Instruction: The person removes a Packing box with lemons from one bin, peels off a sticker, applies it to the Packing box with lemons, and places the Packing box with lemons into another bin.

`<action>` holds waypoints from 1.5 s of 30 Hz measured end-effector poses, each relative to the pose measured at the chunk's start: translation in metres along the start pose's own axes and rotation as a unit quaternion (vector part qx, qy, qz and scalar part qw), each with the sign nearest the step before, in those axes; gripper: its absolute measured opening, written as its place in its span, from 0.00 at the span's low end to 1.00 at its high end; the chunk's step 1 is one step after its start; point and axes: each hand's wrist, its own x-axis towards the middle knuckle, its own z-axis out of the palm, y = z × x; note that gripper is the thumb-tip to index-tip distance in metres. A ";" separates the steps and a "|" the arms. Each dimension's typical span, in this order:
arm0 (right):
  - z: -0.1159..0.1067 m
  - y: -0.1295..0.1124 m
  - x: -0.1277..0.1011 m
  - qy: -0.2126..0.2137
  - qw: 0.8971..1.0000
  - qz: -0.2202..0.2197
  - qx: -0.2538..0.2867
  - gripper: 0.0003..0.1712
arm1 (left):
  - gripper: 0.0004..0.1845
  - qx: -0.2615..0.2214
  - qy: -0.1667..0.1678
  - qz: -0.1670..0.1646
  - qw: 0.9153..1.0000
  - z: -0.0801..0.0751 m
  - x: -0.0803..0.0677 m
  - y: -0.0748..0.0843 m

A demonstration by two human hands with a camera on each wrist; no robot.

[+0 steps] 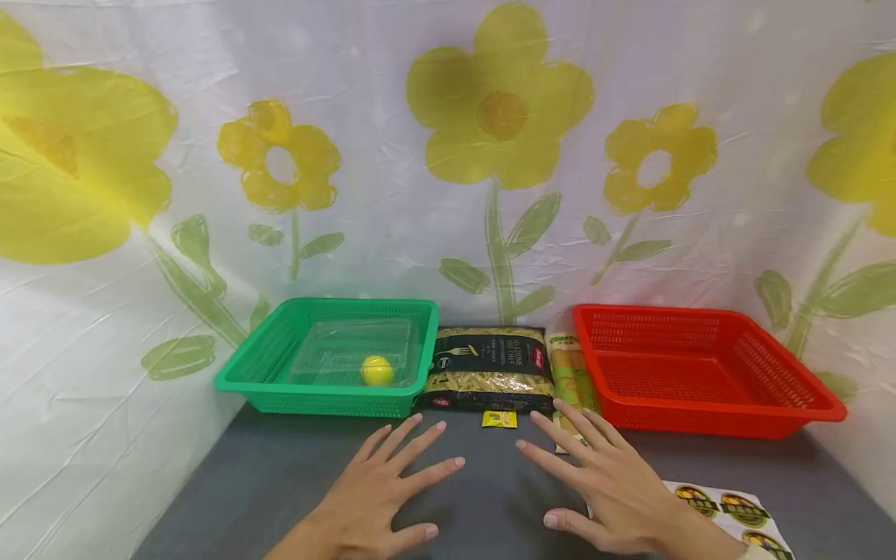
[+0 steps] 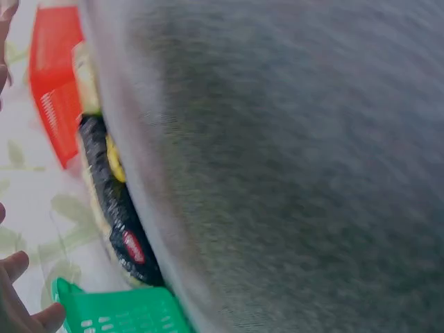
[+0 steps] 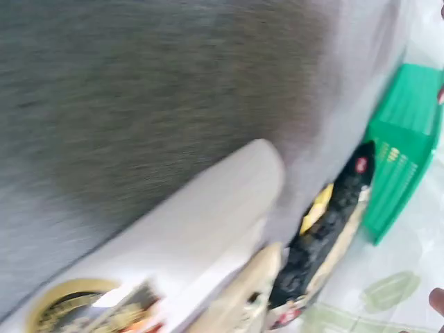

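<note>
- Left hand [image 1: 371, 494] and right hand [image 1: 619, 486] are hovering, spreading wide, holding nothing.
- Small yellow packet [image 1: 500, 420] is lying ahead, seemingly light, pinchable by its edge.
- Pasta bag [image 1: 493, 364] is lying just behind, probably heavy, slippery, needing both ends supported.

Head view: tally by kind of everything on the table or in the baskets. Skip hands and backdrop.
Baskets: 2 (green basket, red basket)
Packets: 3 (black pasta bag, small yellow packet, tan-and-green packet)
Balls: 1 (yellow ball)
Clear plastic: 1 (clear plastic piece, exact type unclear)
White printed: 1 (white printed item, partly hidden)
Total: 8
</note>
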 end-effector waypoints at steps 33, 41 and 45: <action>0.021 -0.032 0.136 0.063 0.975 0.067 0.203 0.42 | 0.14 -0.522 0.439 -0.420 0.598 0.005 0.001 -0.034; 0.029 -0.045 0.169 0.026 0.937 0.116 0.329 0.44 | 0.15 -0.606 0.461 -0.456 0.461 0.000 0.005 -0.053; 0.037 -0.047 0.189 0.015 0.914 0.147 0.377 0.43 | 0.19 -0.627 0.478 -0.453 0.417 0.001 0.011 -0.063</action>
